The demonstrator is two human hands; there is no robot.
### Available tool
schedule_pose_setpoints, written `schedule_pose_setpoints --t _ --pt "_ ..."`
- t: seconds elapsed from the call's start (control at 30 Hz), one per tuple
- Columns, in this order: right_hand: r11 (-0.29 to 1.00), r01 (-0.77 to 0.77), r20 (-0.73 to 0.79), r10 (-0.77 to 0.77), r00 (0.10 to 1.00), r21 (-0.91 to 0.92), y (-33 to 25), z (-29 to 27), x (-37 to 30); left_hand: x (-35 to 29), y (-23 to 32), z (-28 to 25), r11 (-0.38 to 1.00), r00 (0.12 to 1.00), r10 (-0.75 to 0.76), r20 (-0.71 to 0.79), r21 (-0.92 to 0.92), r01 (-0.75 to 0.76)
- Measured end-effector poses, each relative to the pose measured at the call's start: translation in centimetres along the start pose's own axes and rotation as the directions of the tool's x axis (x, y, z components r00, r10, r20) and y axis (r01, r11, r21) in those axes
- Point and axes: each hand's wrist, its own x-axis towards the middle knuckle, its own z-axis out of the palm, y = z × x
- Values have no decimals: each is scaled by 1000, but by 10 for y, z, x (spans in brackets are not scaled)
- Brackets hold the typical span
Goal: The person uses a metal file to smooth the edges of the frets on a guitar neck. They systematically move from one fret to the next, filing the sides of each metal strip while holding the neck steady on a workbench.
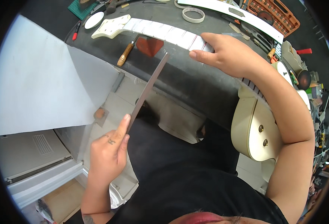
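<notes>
My left hand (110, 151) is closed around the near end of a long flat file (149, 84), its index finger laid along the blade. The file slants up and right, and its tip is over the bench edge, apart from the guitar. A cream electric guitar (248, 123) lies across the bench, body at the right and headstock (111, 27) at the far left. Pale tape covers much of its neck (160, 30), leaving thin fret lines showing. My right hand (229, 54) grips the neck near the body, thumb on the near side; its other fingertips are partly hidden.
Under the neck sits a reddish-brown block (149, 46), beside a wooden-handled tool (125, 55). A tape roll (193, 20), a white dish (94, 20) and an orange tool case (278, 22) lie farther back. A white panel (41, 82) stands at the left.
</notes>
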Motion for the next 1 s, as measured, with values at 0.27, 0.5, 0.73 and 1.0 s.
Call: schedule_pose_setpoints --t 0.27,0.5,0.73,1.0 --pt "1000 -28 28 28 999 2 -3 -6 -2 28 12 6 960 995 -89 48 -261 98" --pt "999 -32 -9 32 999 -8 -10 -2 -1 150 23 28 967 974 186 -131 -151 -205" --pt "1000 -25 -10 25 1000 11 3 -3 -3 133 29 21 983 993 108 -57 -144 -115" --pt "1000 -3 -20 3 1000 -8 1 1 0 104 26 1 992 994 105 -1 74 -105"
